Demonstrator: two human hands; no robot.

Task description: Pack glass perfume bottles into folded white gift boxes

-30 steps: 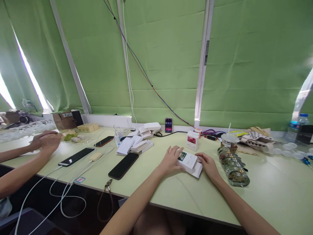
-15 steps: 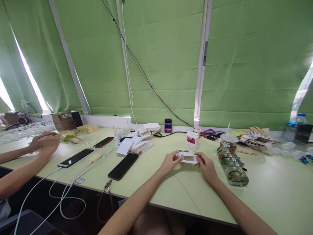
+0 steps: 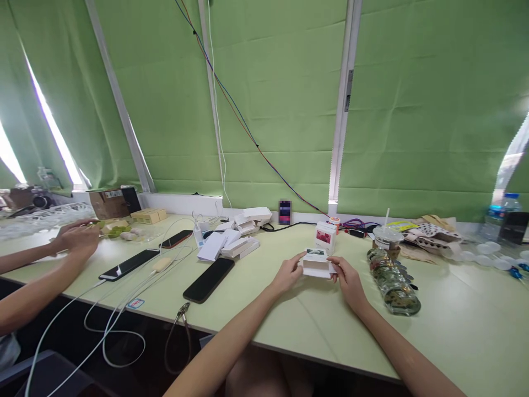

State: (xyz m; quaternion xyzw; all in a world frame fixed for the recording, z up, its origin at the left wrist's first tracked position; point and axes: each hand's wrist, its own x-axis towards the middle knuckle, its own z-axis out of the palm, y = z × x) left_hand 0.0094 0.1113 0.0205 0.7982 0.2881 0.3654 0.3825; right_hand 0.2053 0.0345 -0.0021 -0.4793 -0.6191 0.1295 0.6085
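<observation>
Left hand (image 3: 288, 274): narrow grip, thumb and fingers on the left edge of a white carton (image 3: 316, 264).
Right hand (image 3: 348, 281): also narrow, holding the same carton at its right edge.
White carton: between the two hands, over the tabletop (image 3: 467, 325), right of centre; dark green print on top, shadowed hollow on the near side, pale flap below it (cannot tell whether the underside touches the surface).
Red-print box (image 3: 323, 238): upright, just behind the carton; white, with a red picture on its front.
Orange-topped tub (image 3: 334, 222): behind that box, partly hidden by it.
Wrapped discs (image 3: 394, 286): a row in clear wrap, mottled green and brown, right of the right hand and apart from it.
Lidded cup (image 3: 387, 237): at the far end of the discs, straw poking up.
Black phone (image 3: 209, 280): lying flat, left of the left hand, well apart from it.
Carton heap (image 3: 227, 241): loose white pieces behind the phone, some overlapping.
Co-worker's hands (image 3: 80, 237): far left, close together, beside small green items (image 3: 119, 232) (too small to name).
Green curtain (image 3: 281, 99): across the back, blue and red wires (image 3: 239, 113) slanting down before it.
</observation>
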